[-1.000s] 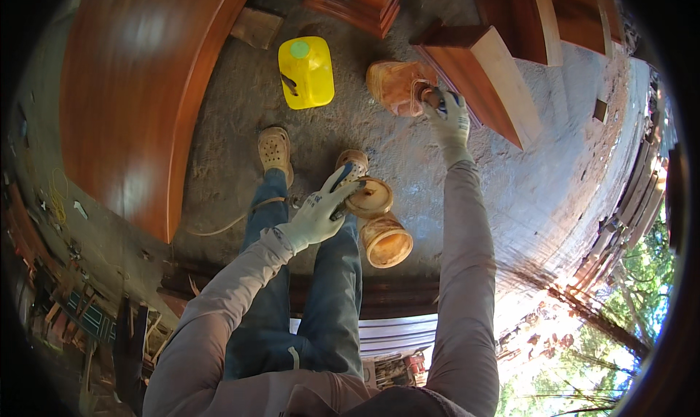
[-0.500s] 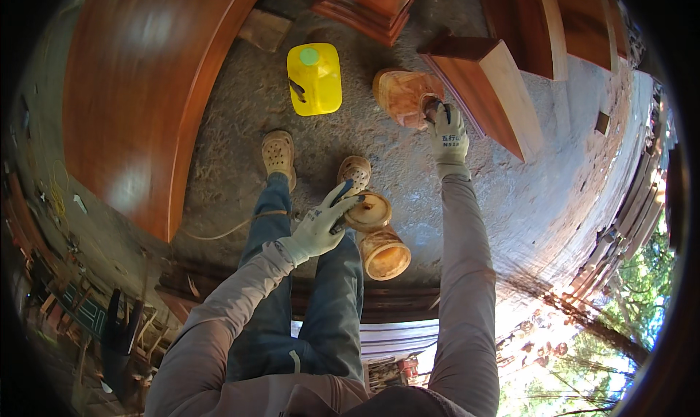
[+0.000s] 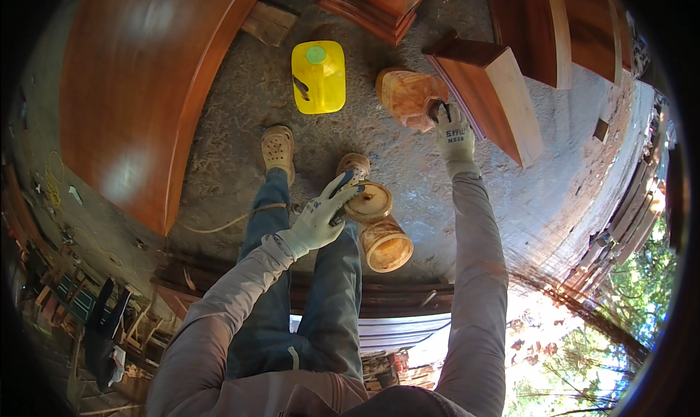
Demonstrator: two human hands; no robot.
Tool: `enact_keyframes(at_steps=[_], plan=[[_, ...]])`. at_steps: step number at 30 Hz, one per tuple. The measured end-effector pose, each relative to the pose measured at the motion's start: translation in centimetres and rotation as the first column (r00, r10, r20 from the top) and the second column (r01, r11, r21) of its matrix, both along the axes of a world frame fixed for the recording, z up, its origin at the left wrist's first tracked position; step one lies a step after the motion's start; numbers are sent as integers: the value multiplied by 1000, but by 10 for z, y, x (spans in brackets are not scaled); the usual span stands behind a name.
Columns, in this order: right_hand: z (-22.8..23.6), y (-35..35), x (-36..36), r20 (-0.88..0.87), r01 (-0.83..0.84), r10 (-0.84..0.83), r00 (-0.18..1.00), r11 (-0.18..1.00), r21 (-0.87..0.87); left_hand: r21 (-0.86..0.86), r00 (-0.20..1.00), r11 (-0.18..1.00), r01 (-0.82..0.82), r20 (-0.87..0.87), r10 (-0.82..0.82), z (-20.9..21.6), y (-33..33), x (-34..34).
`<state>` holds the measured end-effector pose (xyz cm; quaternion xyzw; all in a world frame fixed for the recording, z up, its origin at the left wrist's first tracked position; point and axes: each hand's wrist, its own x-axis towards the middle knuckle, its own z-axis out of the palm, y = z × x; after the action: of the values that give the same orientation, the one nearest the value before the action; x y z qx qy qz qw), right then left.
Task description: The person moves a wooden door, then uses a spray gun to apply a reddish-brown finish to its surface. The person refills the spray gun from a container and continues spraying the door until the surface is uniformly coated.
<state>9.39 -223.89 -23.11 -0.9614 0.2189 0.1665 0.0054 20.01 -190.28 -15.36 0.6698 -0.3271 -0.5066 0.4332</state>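
My left hand (image 3: 321, 216), in a pale glove with dark fingertips, is closed round the dark handle of what looks like a spray gun. Its round, lidded, stained cup (image 3: 368, 202) stands out to the right of my fingers. Just below that cup is an open, brown-stained pot (image 3: 389, 248); whether the two touch I cannot tell. My right hand (image 3: 455, 136), gloved alike, reaches forward and grips the neck end of a stained plastic jug (image 3: 410, 96). Its fingertips are partly hidden at the dark opening.
A yellow jug (image 3: 319, 78) stands ahead on the rough floor. Large varnished wooden panel (image 3: 146, 89) lies at left. Wooden pieces (image 3: 488, 89) stand right of the stained jug, another (image 3: 375, 9) beyond. A thin hose (image 3: 233, 222) runs left of my leg; a wood block (image 3: 268, 23) lies far off.
The view has shifted slightly. My right hand and the stained jug sit a little further right in the picture. Both hands keep their hold.
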Motion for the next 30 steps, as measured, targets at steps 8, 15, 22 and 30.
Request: enact_keyframes(at_steps=[8, 15, 22, 30], plan=[[-10, 5, 6, -34, 275, -274, 961, 961, 24, -44, 998, 998, -51, 21, 52, 5, -3, 2], [-8, 9, 1, -164, 102, -109, 980, 993, -52, -22, 993, 993, -115, 12, 115, 16, 1, 7], [15, -7, 25, -352, 104, -74, 933, 992, 66, -67, 977, 975, -210, 15, 211, 17, 11, 11], [-30, -2, 18, -246, 647, -604, 758, 743, 170, -34, 961, 960, -277, -1, 277, 27, 21, 1]])
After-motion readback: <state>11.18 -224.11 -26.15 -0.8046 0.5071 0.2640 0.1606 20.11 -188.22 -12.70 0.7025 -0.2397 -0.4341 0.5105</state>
